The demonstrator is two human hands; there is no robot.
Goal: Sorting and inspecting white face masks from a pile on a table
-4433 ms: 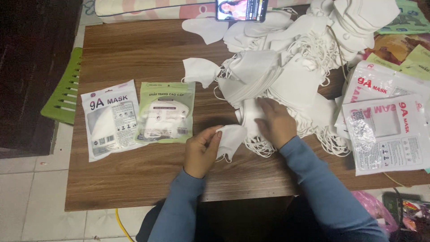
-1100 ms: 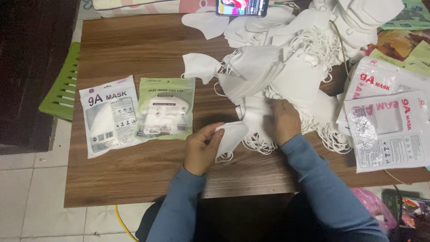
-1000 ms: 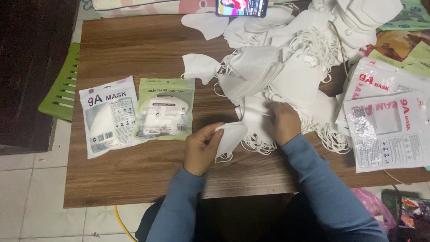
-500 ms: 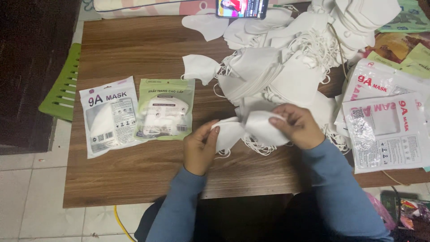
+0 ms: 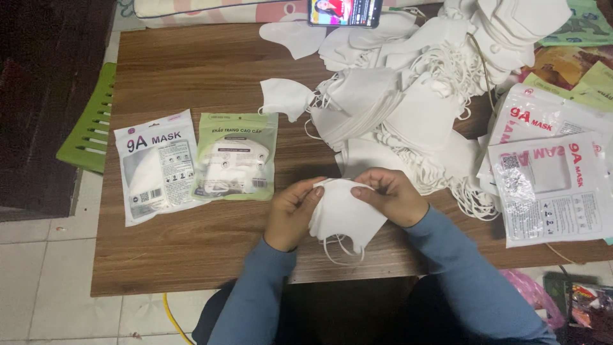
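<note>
Now white mask [image 5: 345,214] between both fingers [image 5: 367,190]

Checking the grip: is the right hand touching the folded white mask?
Touching. The head view shows the right hand pinching the white mask at its top edge.

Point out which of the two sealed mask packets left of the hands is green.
The green packet, nearer the left hand; the white packet lies farther left.
</note>
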